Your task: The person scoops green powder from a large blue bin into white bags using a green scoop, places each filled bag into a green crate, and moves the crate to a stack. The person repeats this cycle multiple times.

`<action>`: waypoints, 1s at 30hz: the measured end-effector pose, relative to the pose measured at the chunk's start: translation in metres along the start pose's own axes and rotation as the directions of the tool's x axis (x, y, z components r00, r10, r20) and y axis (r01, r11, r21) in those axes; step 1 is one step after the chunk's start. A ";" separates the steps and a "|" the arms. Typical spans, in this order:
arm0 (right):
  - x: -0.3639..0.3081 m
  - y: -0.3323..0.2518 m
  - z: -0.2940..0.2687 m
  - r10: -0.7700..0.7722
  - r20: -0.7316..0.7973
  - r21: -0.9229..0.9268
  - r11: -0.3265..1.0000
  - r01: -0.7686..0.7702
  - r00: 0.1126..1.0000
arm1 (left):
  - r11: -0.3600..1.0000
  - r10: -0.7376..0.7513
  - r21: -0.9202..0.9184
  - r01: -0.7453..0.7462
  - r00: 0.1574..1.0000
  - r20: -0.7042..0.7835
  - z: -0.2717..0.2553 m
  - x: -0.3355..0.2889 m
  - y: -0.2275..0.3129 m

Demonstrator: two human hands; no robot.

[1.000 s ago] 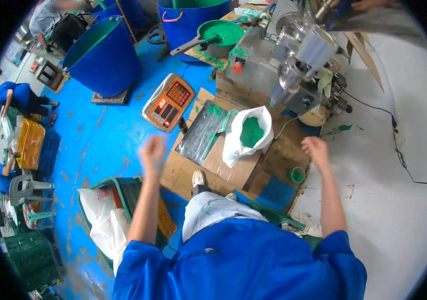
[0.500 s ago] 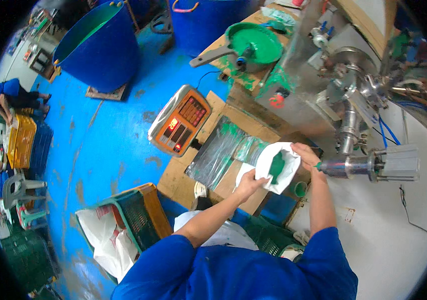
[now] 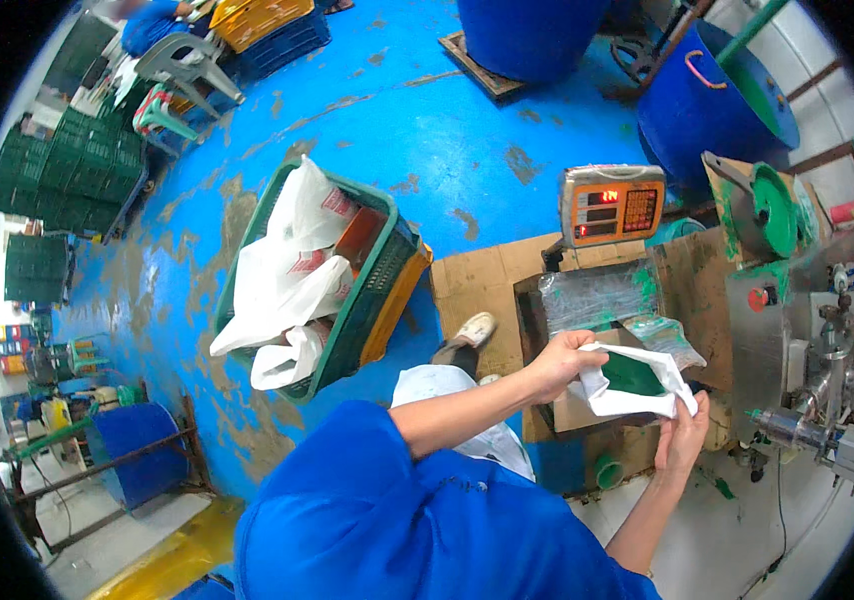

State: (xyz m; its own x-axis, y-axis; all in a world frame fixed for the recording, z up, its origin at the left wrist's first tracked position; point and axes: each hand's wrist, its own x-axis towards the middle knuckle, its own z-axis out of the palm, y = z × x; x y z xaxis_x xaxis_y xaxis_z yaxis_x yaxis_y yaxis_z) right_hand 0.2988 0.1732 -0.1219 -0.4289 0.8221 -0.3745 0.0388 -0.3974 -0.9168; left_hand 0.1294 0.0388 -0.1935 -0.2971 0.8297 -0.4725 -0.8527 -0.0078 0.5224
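A white plastic bag (image 3: pixel 612 400) with its mouth spread wide holds a dark green substance (image 3: pixel 632 375). My left hand (image 3: pixel 559 362) pinches the bag's rim on the left. At the right end of the rim, my right hand (image 3: pixel 682 435) grips the edge from below, fingers partly hidden by the plastic. The bag is in front of the plastic-wrapped scale platform (image 3: pixel 587 295), which is smeared with green; I cannot tell if they touch. An orange scale display (image 3: pixel 612 205) with lit red digits stands behind it. To the right, a steel nozzle (image 3: pixel 792 428) is apart from the bag.
A green crate (image 3: pixel 372 260) with tied white bags (image 3: pixel 277 280) stands to my left. Cardboard (image 3: pixel 477 290) lies around the scale. At the far right are a steel machine (image 3: pixel 767 350) and a green-coated pan (image 3: pixel 775 210). Blue tubs (image 3: pixel 677 105) stand behind. A person (image 3: pixel 152 25) sits far left.
The bag has come away from the steel nozzle, still held by both hands. My right hand has left the nozzle's tip. My view has swung left, showing more of the crate.
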 end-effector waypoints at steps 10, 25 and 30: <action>-0.021 -0.026 0.244 -0.075 0.537 0.289 0.952 -0.099 0.841 | 0.850 0.477 -0.158 -0.503 0.861 -0.177 -0.064 -0.182 0.164; -0.047 0.177 0.447 0.399 0.716 -0.081 0.863 -0.499 0.573 | 0.888 0.249 -0.234 -0.395 0.842 -0.479 -0.393 -0.198 0.200; 0.005 0.244 0.448 0.134 0.557 -0.388 0.914 0.114 0.820 | 0.984 0.157 0.032 -0.173 0.783 -0.602 -0.417 -0.164 0.186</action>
State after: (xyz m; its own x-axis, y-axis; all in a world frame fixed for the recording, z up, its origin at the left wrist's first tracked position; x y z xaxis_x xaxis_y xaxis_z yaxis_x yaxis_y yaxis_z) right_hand -0.0980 -0.1025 -0.2854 -0.8491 0.3934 -0.3525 0.3366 -0.1111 -0.9351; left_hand -0.1598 -0.3312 -0.3152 -0.6250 0.3130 -0.7151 -0.7743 -0.1329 0.6187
